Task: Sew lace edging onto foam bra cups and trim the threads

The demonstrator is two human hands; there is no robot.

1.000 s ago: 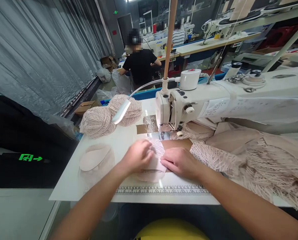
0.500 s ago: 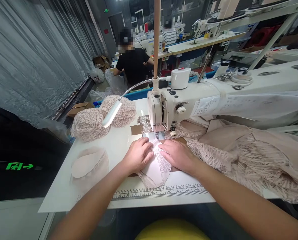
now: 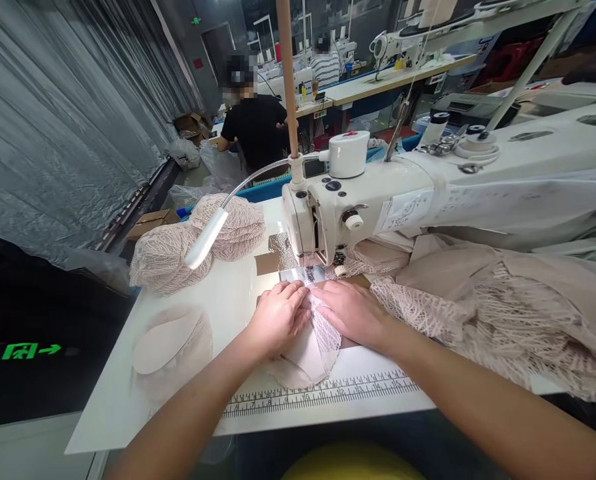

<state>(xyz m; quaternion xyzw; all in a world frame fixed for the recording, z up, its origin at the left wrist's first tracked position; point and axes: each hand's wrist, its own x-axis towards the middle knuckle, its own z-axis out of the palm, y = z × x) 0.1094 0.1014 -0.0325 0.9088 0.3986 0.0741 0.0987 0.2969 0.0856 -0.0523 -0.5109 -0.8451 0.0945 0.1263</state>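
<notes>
A small piece of pale pink lace fabric (image 3: 327,338) with a smooth layer lies under my fingers, its far end at the needle area of a white sewing machine (image 3: 303,223). My left hand (image 3: 281,317) is closed on its left side, fingers bent and pressed together, the thumb partly hidden. From the right, my right hand (image 3: 351,310) grips the lace edge, fingertips almost touching those of the left. Both hands sit just in front of the presser foot, and they cover much of the fabric there.
Two lace stacks (image 3: 171,257) stand at the table's back left, beneath a lit gooseneck lamp (image 3: 207,239). Smooth oval cut pieces (image 3: 168,343) lie at the left. More lace fabric (image 3: 483,320) is heaped right. A ruler strip (image 3: 323,392) runs along the front edge. Co-workers sit beyond.
The view has shifted slightly, so the machine and table appear farther left. My left hand has come closer to my right, and its fingers cover more of the lace fabric.
</notes>
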